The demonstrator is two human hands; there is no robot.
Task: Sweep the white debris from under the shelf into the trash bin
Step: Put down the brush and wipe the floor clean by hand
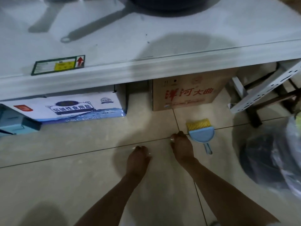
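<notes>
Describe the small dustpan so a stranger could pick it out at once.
Start at the brown cardboard box with red lettering under the white shelf. On the beige tiled floor just before it lies the light-blue plastic dustpan, beside the right hand. Yellow brush bristles set it apart.

Shelf [146, 66] spans the top, pan [162, 4] on it. Beneath: white box [73, 108] left, cardboard box [184, 93] right, gap between. Dustpan [202, 136] with brush [197, 123] on floor [65, 176] before cardboard box. Trash bin [267, 162] far right.
</notes>
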